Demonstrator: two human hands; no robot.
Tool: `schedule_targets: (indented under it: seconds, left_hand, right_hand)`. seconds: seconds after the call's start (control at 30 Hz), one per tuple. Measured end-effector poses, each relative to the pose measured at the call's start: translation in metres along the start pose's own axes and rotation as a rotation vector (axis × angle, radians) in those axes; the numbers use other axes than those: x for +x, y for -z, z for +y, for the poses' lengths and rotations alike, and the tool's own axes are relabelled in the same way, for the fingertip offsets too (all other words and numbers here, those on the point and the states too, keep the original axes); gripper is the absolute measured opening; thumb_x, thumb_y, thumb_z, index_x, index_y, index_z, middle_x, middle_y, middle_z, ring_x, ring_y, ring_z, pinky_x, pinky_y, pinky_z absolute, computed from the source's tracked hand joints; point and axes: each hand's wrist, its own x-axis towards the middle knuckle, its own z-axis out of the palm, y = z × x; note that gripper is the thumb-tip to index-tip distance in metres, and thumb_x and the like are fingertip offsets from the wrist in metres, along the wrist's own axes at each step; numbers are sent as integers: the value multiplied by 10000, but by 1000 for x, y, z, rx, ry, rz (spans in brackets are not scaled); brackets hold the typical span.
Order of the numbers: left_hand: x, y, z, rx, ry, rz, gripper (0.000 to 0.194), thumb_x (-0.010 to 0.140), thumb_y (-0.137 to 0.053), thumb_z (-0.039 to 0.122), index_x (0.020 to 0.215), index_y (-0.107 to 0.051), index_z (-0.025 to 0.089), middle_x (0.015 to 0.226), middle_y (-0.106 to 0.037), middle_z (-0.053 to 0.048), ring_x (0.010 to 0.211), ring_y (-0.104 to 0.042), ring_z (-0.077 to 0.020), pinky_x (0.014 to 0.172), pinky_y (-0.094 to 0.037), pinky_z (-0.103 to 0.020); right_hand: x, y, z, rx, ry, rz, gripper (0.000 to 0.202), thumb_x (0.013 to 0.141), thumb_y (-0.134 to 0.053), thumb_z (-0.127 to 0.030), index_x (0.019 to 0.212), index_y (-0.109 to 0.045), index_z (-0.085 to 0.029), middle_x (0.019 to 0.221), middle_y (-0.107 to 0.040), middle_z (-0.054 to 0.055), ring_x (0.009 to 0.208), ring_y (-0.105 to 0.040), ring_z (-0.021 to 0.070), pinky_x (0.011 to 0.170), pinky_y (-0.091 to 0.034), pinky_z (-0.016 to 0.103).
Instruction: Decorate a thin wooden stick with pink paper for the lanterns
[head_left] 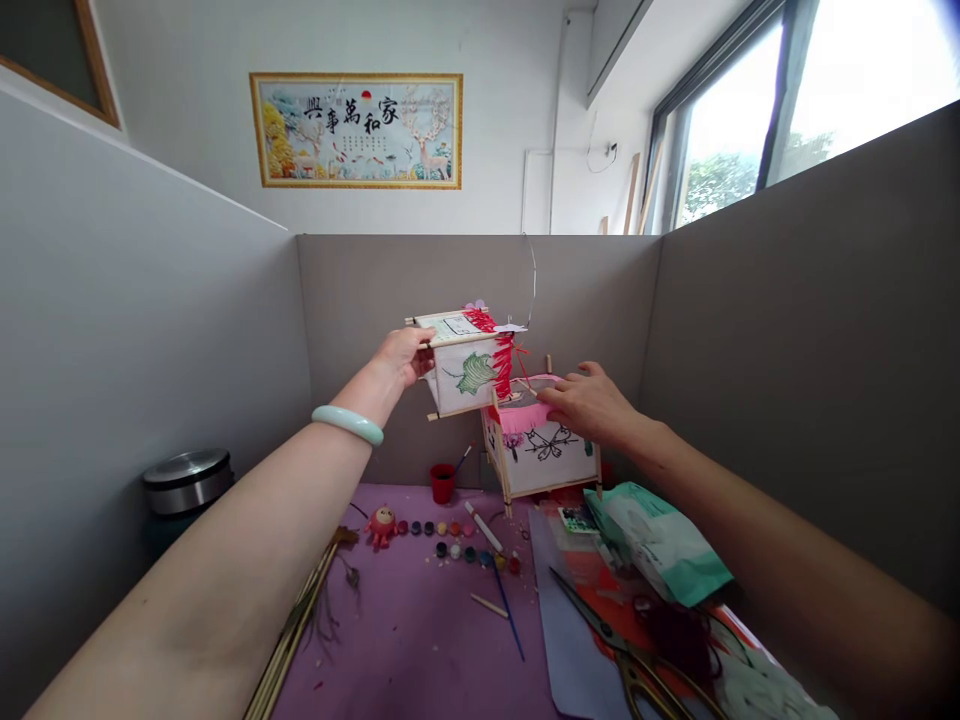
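White-panelled, the small lantern (466,378) is grasped at one end by the left hand (405,354), tipped sideways above the purple table (409,640), probably so its red-fringed end faces the right hand (589,398). That hand is near the pink-fringed lantern (551,466); whether it pinches anything, I cannot tell.

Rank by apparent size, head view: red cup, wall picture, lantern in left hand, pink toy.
1. Wall picture
2. Lantern in left hand
3. Red cup and pink toy: look about alike, so not ranked
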Motion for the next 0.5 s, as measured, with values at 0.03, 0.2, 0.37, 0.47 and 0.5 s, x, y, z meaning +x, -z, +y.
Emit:
schedule_targets:
  seconds: [0.03, 0.2, 0.37, 0.47, 0.5]
  left_hand:
    - [0, 1, 5, 48, -18, -8, 49, 682, -586, 86, 715, -574, 121, 523, -563, -27, 382, -467, -79, 351, -329, -174]
    - [-1, 6, 26, 213, -81, -58, 63, 664, -582, 86, 716, -582, 122, 562, -575, -40, 454, -504, -97, 397, -372, -190]
    - [1, 2, 50, 357, -153, -96, 88, 629, -597, 55, 683, -571, 119, 546, -554, -35, 476, -502, -100, 441, -395, -206]
    - [2, -4, 59, 461, -219, -79, 68, 625, -618, 66, 644, -568, 107, 510, -531, -31, 433, -465, -91, 418, -359, -211]
    - [1, -6, 60, 482, -250, -71, 65, 627, -625, 73, 641, -570, 107, 507, -529, -29, 426, -460, -89, 414, -351, -211]
  right_hand:
    - [-1, 1, 2, -7, -5, 2, 189, 842, -491, -290, 980, -608, -237, 877, -682, 55, 827, -566, 207, 863, -197, 405]
    - [-3, 6, 15, -12, -6, 6, 198, 854, -472, -294, 982, -619, -255, 849, -684, 40, 800, -567, 197, 860, -193, 401]
    - [-1, 11, 23, -33, 9, 3, 221, 846, -479, -281, 1005, -631, -282, 843, -685, 36, 794, -556, 190, 843, -201, 391]
    - [-1, 13, 26, -40, -7, 3, 243, 841, -477, -277, 1027, -631, -304, 834, -685, 29, 797, -554, 190, 843, -202, 392]
    - [-1, 13, 27, -39, -15, 3, 249, 839, -477, -278, 1032, -631, -309, 830, -685, 27, 795, -554, 189, 843, -202, 391]
